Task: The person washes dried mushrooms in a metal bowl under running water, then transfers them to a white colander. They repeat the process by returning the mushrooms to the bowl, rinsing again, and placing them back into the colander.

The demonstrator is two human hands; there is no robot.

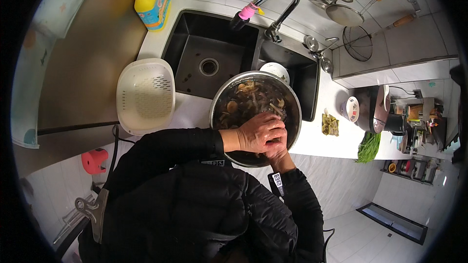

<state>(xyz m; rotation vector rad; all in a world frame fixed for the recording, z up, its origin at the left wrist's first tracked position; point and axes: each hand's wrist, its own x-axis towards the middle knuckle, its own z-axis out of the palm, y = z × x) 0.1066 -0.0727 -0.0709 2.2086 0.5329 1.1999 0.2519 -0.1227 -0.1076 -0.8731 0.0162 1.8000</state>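
Note:
A wide stainless steel bowl (215, 99) sits before me at the front edge of the double sink. Dark liquid fills it, with brown and pale pieces of what look like soaked mushrooms (252, 96) floating in it. My left hand (260, 131) is over the near right part of the bowl, wet, its fingers curled across my right hand (278, 150). The two hands press together. Whatever may lie between the palms is hidden.
A black double sink (193, 51) with a chrome faucet (292, 0) lies beyond the bowl. At left are a cream colander (146, 96) and a yellow detergent bottle (151, 3). Wilted brownish-green leaves (330, 124), a small bowl (352, 109), a rice cooker (373, 109) and green stalks (368, 148) occupy the right counter.

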